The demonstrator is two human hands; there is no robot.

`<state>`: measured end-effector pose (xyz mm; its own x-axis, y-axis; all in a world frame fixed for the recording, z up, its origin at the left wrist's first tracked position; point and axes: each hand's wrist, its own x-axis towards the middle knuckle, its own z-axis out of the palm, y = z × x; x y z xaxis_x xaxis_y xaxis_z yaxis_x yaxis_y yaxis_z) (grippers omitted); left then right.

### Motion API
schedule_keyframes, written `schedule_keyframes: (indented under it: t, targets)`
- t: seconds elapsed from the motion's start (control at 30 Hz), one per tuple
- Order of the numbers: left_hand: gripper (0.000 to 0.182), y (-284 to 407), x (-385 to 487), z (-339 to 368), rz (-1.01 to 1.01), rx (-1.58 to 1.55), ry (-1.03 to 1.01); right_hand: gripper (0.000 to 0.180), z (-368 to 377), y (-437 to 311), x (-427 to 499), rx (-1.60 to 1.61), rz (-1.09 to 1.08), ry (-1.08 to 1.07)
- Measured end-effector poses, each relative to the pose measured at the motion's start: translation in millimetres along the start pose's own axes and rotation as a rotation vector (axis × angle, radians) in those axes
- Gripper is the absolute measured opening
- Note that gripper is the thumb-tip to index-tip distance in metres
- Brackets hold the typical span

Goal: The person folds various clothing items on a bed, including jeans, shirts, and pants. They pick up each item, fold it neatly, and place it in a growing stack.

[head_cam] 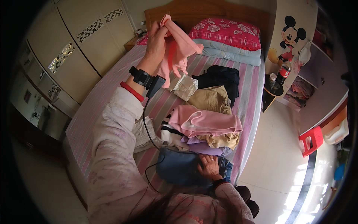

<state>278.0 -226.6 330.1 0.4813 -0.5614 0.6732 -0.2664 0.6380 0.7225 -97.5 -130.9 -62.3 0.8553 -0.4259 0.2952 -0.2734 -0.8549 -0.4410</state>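
My left hand (157, 42) is raised over the far part of the bed, its fingers closed on a pink garment (179, 39) that hangs down with loose ends. My right hand (209, 167) lies flat with spread fingers on folded blue jeans (181, 166) at the near edge. Beyond the jeans is a pile with a folded pink garment (207, 120) on top, and purple (205, 147), tan and black-and-white clothes under it. Farther off lie khaki trousers (209, 98), a dark garment (223, 78) and a folded cream cloth (184, 86). A pale folded garment (144, 134) lies left of the pile.
The clothes lie on a bed with a striped sheet (109, 112). Bedding with a red floral cover (226, 32) is stacked by the wooden headboard (237, 8). At the right are a small black table (272, 89) with a cola bottle (284, 72), an open cabinet and a red plastic stool (311, 141).
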Motion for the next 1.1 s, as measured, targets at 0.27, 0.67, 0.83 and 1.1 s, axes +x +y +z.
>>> schedule_keyframes:
  t: [0.27,0.67,0.83,1.1]
  targets:
    - [0.019,130.1,-76.1,-4.7,-0.269,-0.354,-0.186,0.074,-88.0,-43.7,44.0,1.148,0.161,-0.059]
    - [0.039,154.4,-209.4,-44.7,-0.477,-0.86,-0.466,0.045,-138.9,-99.6,-21.9,1.552,0.483,-0.104]
    - [0.042,96.6,-321.5,-120.5,-0.773,-0.984,-0.152,0.04,-165.4,-25.9,-55.2,1.392,0.472,0.094]
    - [0.036,-25.8,-497.5,-127.6,-1.144,-0.528,0.59,0.074,-85.6,68.5,-100.5,0.417,0.729,0.105]
